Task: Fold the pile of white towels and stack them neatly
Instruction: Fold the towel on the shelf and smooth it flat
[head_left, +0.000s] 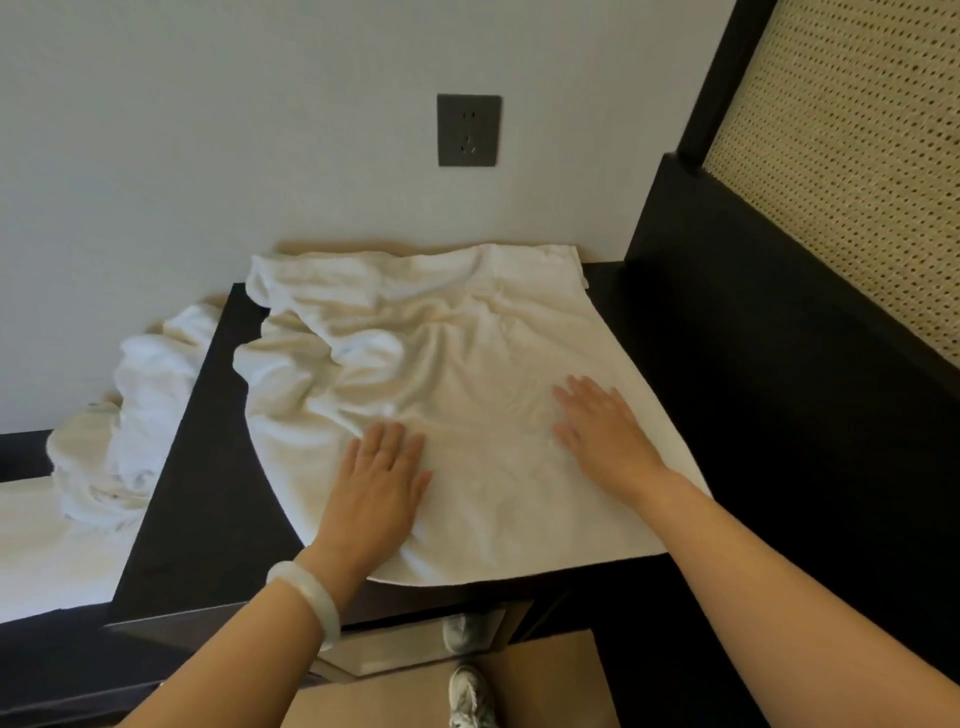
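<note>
A white towel (457, 364) lies spread over the dark table top (208, 499). Its near half is flat and its far left part is bunched in wrinkles. My left hand (379, 483) lies flat on the towel's near left part with straight fingers. My right hand (602, 431) presses flat on the near right part, fingers spread. A pile of crumpled white towels (135, 415) sits to the left of the table, on a white surface.
A dark headboard with a woven cane panel (841, 171) stands along the right. A grey wall socket (468, 130) is on the white wall behind the table. My white shoe (470, 696) shows on the brown floor below the table's front edge.
</note>
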